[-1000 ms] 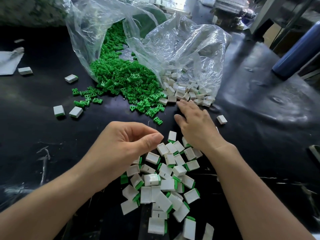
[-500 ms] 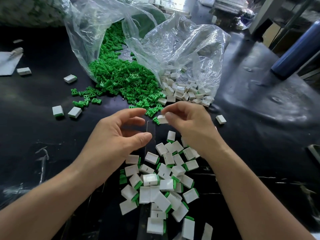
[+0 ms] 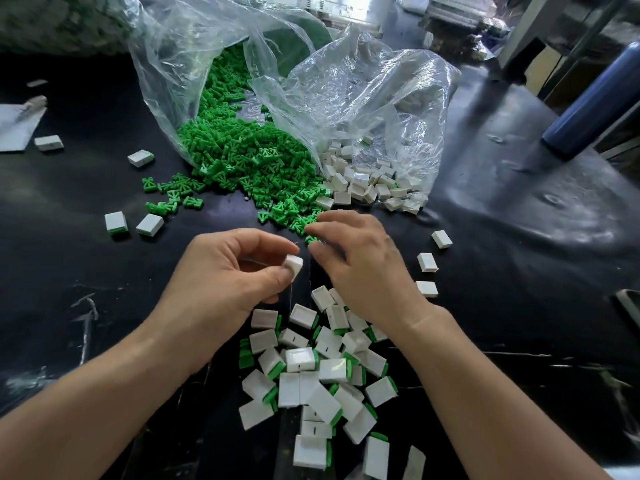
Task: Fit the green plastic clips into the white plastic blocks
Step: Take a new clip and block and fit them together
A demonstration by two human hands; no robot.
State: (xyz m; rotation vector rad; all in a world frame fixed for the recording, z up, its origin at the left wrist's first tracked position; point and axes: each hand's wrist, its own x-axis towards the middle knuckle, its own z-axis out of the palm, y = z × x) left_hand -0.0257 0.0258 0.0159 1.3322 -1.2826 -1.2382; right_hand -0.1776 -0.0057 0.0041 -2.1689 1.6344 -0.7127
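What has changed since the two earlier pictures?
The small white plastic block passed from the right hand to the left hand, whose fingers now pinch it. The right hand moved forward to the loose green plastic clips. The clear plastic bags and the pile of fitted blocks stayed put.

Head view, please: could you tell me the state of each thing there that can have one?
left hand: pinches a white block.
white block: held, no clip visible in it.
right hand: fingers curled at the loose green clips; whether it grips one cannot be told.
clip bag: open, on its side, clips spilled out.
block bag: open, blocks at its mouth.
near pile: blocks with green clips fitted.
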